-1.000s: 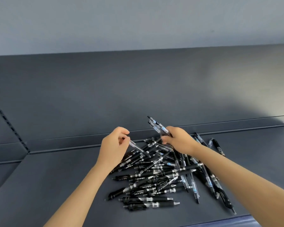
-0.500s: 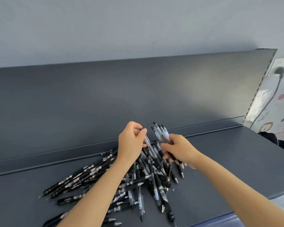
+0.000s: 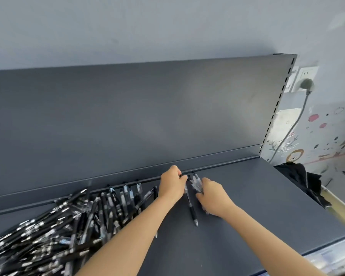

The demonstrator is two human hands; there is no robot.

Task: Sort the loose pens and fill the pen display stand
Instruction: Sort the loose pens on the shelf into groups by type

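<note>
L hand [image 3: 172, 185] pinches single pen [image 3: 191, 206] by top end, R hand [image 3: 213, 198] curled round small bundle [image 3: 196, 182]; both prob. light, stiff, slick, so best gripped mid-barrel.

A heap of black click pens [image 3: 68, 226] blocks the left of the dark grey metal shelf [image 3: 257, 206]; its right side lies open, upright grey back panel [image 3: 127, 116] behind.

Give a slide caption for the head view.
Left hand pinches a black pen; right hand grips a pen bundle beside the pen pile.
</note>
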